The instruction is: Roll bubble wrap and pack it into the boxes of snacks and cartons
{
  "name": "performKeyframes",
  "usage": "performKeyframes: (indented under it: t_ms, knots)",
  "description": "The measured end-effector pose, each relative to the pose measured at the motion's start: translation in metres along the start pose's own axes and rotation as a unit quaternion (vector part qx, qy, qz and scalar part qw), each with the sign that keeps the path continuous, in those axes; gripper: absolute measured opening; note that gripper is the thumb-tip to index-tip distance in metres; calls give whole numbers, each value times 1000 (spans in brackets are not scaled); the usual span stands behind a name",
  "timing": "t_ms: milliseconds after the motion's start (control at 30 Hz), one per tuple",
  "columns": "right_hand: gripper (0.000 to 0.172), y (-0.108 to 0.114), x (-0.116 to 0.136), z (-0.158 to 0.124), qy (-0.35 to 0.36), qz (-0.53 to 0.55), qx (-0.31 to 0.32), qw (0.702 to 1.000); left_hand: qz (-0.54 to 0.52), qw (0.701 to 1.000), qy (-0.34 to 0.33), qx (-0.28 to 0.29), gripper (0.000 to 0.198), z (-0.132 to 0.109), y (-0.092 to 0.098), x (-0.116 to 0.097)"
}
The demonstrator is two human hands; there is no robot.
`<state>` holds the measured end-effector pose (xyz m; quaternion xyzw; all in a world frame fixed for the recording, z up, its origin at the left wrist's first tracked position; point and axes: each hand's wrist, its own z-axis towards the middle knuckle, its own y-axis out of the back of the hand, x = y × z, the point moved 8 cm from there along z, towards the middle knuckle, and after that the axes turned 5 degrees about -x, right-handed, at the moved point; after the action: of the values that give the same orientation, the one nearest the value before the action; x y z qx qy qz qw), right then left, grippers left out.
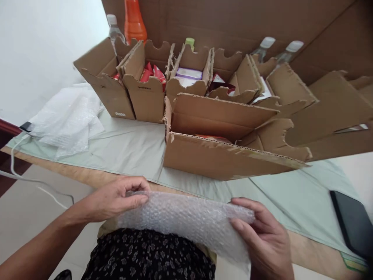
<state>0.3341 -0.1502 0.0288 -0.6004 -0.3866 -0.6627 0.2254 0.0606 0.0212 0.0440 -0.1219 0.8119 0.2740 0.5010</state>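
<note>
A sheet of clear bubble wrap [186, 214] stretches between my two hands above my lap, in front of the table edge. My left hand [122, 198] pinches its upper left corner between thumb and fingers. At the other end, my right hand [259, 229] grips the upper right part, thumb on the near side and fingers behind. The lower edge of the sheet hangs down over dark flowered cloth [145, 252]. Just beyond the sheet stands an open cardboard box [221, 159] with something reddish inside, mostly hidden by its front wall.
Behind are several open cardboard bins [145, 101] holding red packets [153, 73] and a purple-edged white pack [189, 74]. More bubble wrap [70, 116] lies at left beside a white cable [13, 159]. An orange bottle [134, 23] stands at the back; a black phone [349, 221] lies at right.
</note>
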Motion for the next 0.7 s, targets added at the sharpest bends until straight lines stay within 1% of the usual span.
performKeyframes:
  t_ms: [33, 67, 133, 167, 200, 267, 333, 400, 467, 533, 567, 633, 700]
  knots:
    - [30, 9, 4, 4, 33, -64, -34, 997, 55, 998, -6, -33, 18, 10, 3, 0]
    - [30, 15, 8, 9, 68, -126, -65, 988, 106, 991, -20, -75, 19, 20, 5, 0]
    - [35, 21, 11, 17, 125, -229, -118, 958, 191, 963, -57, -181, 28, 32, 13, -2]
    - [39, 24, 10, 20, 142, -263, -134, 945, 218, 945, -74, -232, 32, 34, 16, -3]
    - [42, 27, 7, 23, 148, -286, -144, 936, 233, 930, -87, -270, 35, 33, 19, -3]
    - [45, 38, 0, 27, 135, -304, -161, 929, 229, 917, -95, -311, 39, 28, 22, 0]
    - [45, 47, -5, 30, 108, -299, -166, 933, 203, 917, -89, -330, 43, 24, 26, 0]
    - [49, 48, -5, 35, 101, -278, -155, 942, 177, 918, -91, -343, 50, 24, 26, -4]
    - [52, 37, -1, 43, 121, -258, -122, 951, 161, 925, -105, -329, 55, 31, 18, -13]
    - [50, 24, 2, 50, 141, -256, -92, 952, 144, 937, -116, -297, 51, 44, 6, -21]
    - [47, 20, 3, 53, 148, -260, -86, 950, 134, 943, -117, -282, 47, 50, 0, -25]
    - [41, 20, 4, 58, 156, -269, -103, 945, 112, 948, -125, -269, 41, 61, -9, -32]
    - [38, 26, 4, 62, 157, -270, -137, 940, 102, 947, -143, -269, 43, 70, -13, -40]
